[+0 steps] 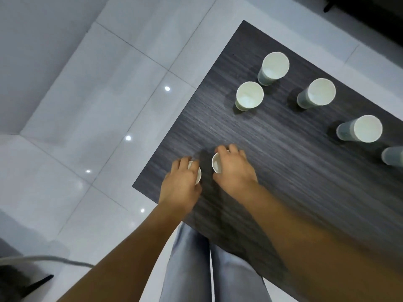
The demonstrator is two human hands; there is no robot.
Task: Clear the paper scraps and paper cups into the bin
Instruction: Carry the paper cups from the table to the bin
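left hand [182, 185] grips cup [197, 174], right hand [234, 168] grips second cup [216, 165]

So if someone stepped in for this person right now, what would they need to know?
Left hand grips one paper cup near the table's near corner; right hand grips a second cup beside it. Five more cups stand upright farther along, and one cut off by the frame edge. No bin or paper scraps in view. Left: carry these two to the bin, then the other five.
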